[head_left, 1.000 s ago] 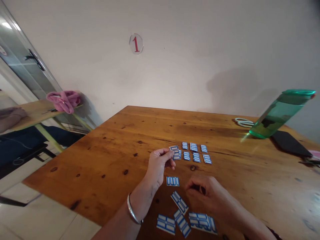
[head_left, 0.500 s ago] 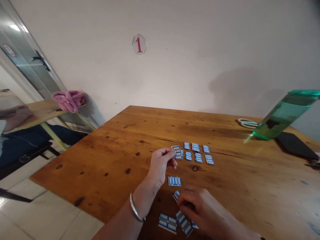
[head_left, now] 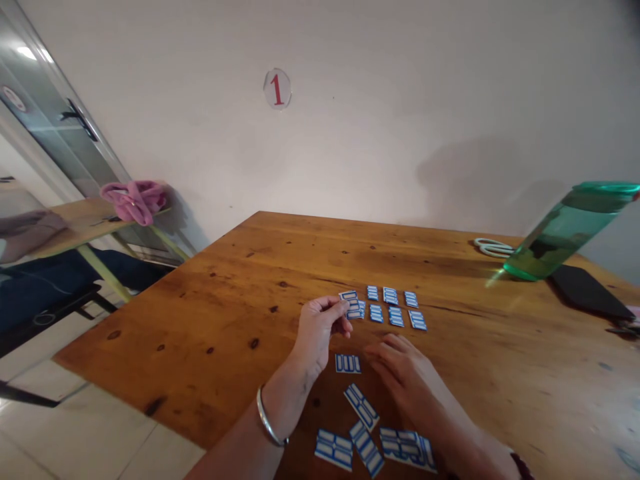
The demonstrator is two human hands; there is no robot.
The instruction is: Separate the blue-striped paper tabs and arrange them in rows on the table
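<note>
My left hand pinches a small blue-and-white label sheet between thumb and fingers. It hovers at the left end of two short rows of similar sheets on the table. My right hand is over the wood to the right of a single label sheet. Its fingers are loosely stretched out, and nothing shows in them. Nearer to me lie more sheets: a slanted one, another overlapping below it, one at the left and an overlapping group by my right forearm.
The wooden table meets a white wall. On its right stand a tilted-looking green bottle, a coiled white cable and a dark flat object. At a side table, another person's arm is near a pink fuzzy item.
My right hand has moved up and away from the near label sheets, uncovering the slanted sheet and the overlapping group. My left hand stays almost in place with its sheet.
</note>
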